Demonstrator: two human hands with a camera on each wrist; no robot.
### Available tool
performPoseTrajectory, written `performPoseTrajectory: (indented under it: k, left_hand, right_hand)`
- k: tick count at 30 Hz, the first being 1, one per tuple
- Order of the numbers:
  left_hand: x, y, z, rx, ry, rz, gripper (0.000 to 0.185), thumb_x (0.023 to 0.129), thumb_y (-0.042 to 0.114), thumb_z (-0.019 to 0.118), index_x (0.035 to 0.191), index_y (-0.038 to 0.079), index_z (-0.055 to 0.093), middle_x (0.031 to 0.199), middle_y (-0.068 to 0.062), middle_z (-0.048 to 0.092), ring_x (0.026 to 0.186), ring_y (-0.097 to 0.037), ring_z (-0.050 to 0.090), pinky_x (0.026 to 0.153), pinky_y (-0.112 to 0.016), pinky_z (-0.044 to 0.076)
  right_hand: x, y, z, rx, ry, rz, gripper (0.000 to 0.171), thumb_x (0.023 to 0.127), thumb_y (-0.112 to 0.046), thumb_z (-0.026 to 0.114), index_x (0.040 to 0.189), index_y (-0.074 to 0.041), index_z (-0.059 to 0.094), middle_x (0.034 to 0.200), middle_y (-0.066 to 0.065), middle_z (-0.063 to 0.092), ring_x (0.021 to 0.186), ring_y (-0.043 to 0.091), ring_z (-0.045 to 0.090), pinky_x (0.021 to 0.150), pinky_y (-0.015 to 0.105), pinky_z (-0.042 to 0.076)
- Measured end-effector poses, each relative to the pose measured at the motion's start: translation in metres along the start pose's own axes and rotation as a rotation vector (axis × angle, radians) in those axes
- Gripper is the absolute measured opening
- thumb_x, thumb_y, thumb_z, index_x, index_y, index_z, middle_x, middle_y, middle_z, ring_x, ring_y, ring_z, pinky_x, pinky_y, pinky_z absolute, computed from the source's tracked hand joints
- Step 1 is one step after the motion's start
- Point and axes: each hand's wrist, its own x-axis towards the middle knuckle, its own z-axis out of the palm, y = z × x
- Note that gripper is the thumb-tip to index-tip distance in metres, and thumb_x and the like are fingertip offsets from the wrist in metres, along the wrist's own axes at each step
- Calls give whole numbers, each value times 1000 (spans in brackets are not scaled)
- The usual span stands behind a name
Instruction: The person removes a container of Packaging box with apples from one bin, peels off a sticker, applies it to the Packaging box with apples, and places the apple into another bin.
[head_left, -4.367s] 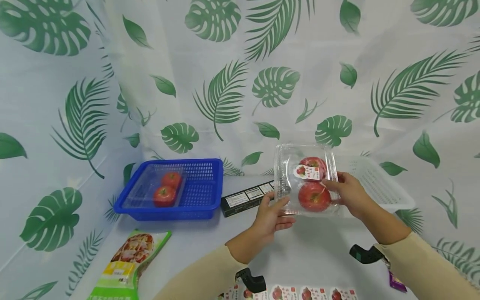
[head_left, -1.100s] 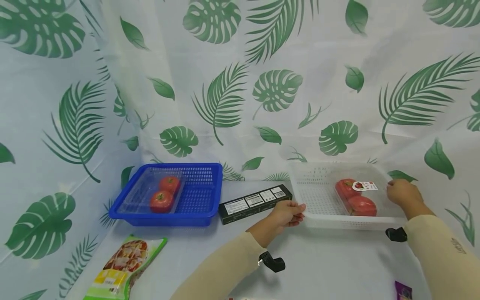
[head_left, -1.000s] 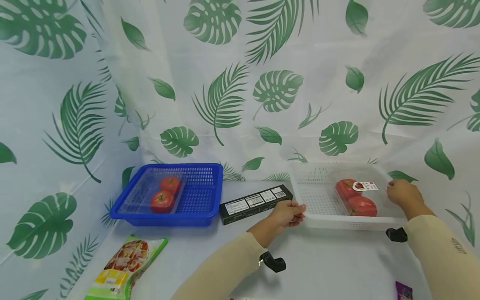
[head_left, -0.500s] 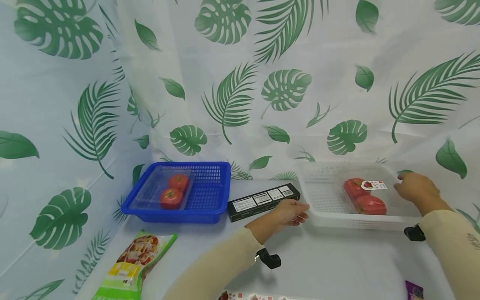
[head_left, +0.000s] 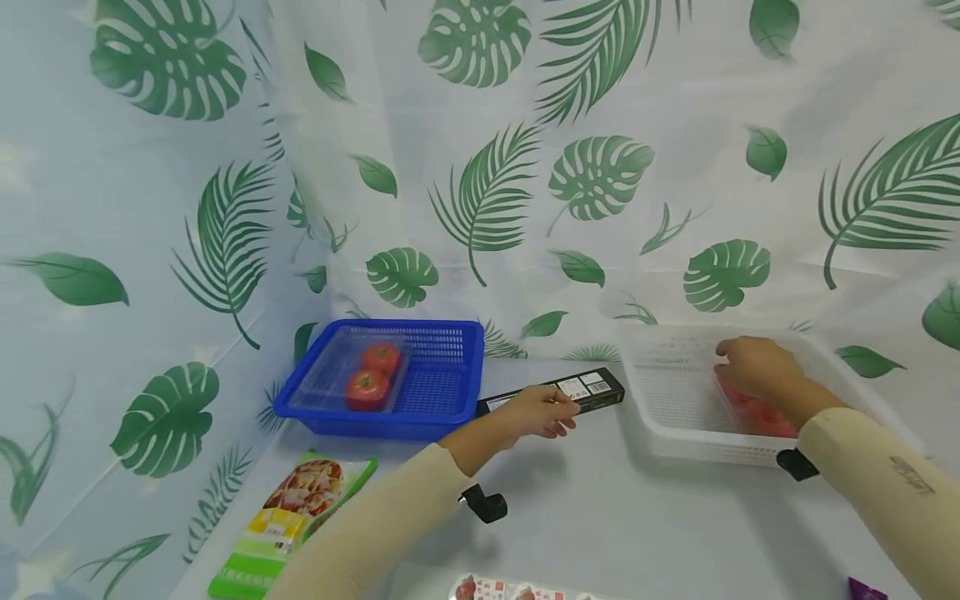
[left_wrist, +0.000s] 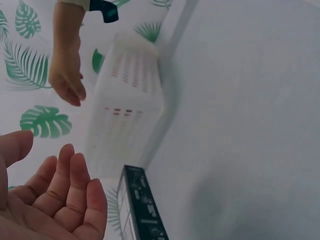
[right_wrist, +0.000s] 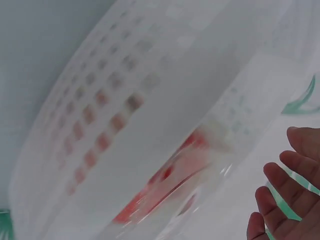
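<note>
A clear pack of red fruits (head_left: 757, 414) sits inside the white basket (head_left: 712, 446), toward its right side. The right hand (head_left: 759, 367) hangs over it in the head view, blocking much of the pack; the right wrist view shows its fingers (right_wrist: 290, 190) loosely bent, slightly apart and holding nothing. The left hand (head_left: 534, 412) is well to the left of the white basket, its fingers (left_wrist: 67, 195) gently curved, thumb apart, gripping nothing.

That hand covers part of a long black box (head_left: 600, 388), which lies slantwise between the two baskets. The blue basket (head_left: 438, 392) carries another clear pack, with two red fruits (head_left: 369, 388) showing. In front of it lies a green and yellow bag (head_left: 300, 508), partly behind the left sleeve (head_left: 375, 525). A strip of fruit labels (head_left: 517, 592) and a purple packet (head_left: 864, 590) lie at the bench's (head_left: 637, 508) near edge, both cut by the frame. Leaf-printed sheeting (head_left: 495, 100) stands behind.
</note>
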Motion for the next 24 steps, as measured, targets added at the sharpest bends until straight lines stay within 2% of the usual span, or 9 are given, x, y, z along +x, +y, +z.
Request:
performPoseTrajectory:
  k: [5,9,11,17,20,22,24]
  left_hand:
    - [-15,5,-32,32,-11,25,26,84,29,62,100,9,60,87,-8,65,82,-28,61,72,-37,51]
    - [-34,12,-70,108,-2,28,29,85,28,60,105,6,59,91,-10,64,84,-30,61,73,-37,50]
    - [-41,12,-87,138,19,34,28,85,29,60,102,8,59,90,-10,64,82,-29,61,72,-36,51]
    - [-52,1,-127,115,83,44,33,84,32,61,103,5,57,93,-13,63,82,-29,61,70,-37,51]
    - [-57,-4,-147,105,132,47,35,84,33,61,104,4,56,96,-15,62,85,-32,61,71,-39,51]
    - [-61,-6,-163,169,188,51,34,84,34,60,103,6,56,94,-13,62,85,-31,61,71,-38,51]
    - [-67,-8,-179,282,264,56,33,84,36,60,103,9,56,93,-10,62,84,-29,61,70,-37,51]
  right_hand:
    - [7,-40,8,-71,1,-149,41,82,-24,60,113,4,56,105,23,58,99,44,49,80,60,36]
    - [13,-73,21,-62,-27,-187,38,83,-21,61,113,2,57,103,19,59,96,39,53,81,57,39]
    - [17,-87,27,-29,-41,-182,37,84,-20,60,113,1,57,101,18,60,95,37,53,81,56,40]
    - [27,-125,40,39,7,-195,31,86,-17,56,111,1,58,100,15,61,95,33,55,79,49,44]
    - [30,-147,46,48,31,-214,29,87,-16,55,110,0,59,98,12,62,94,30,56,78,46,45]
    - [32,-162,50,42,41,-240,27,87,-16,55,109,-1,60,98,10,62,93,29,57,78,45,45]
    - [34,-178,54,29,52,-272,26,87,-17,56,108,-2,60,98,9,62,93,28,57,78,43,46]
